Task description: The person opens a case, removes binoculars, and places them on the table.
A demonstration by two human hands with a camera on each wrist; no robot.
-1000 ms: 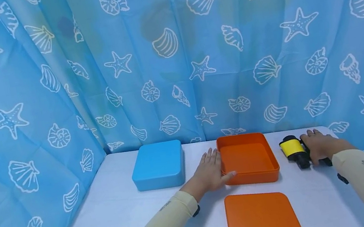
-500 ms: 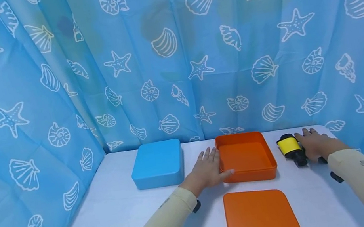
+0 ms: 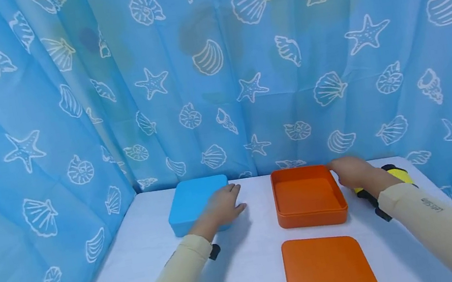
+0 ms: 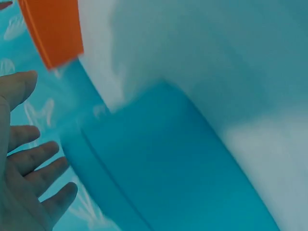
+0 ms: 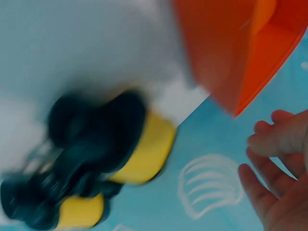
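Note:
My left hand (image 3: 224,204) lies with loose, straight fingers at the right edge of a shut blue box (image 3: 194,201). In the left wrist view the left hand (image 4: 26,166) is spread open beside the blue box (image 4: 168,163), holding nothing. My right hand (image 3: 346,170) hovers open at the far right corner of an open orange box (image 3: 312,216). Yellow and black binoculars (image 3: 398,174) lie just right of it, partly hidden by my forearm. The right wrist view is blurred: the binoculars (image 5: 96,159), the orange box (image 5: 226,48) and my empty right hand (image 5: 276,166).
A flat orange lid (image 3: 330,268) lies on the white table (image 3: 245,257) in front of the orange box. Blue curtains (image 3: 239,59) with shell prints close off the back and both sides.
My left hand left the orange box's left side and moved left onto the blue box. My right hand came off the binoculars and moved left to the orange box's far right corner.

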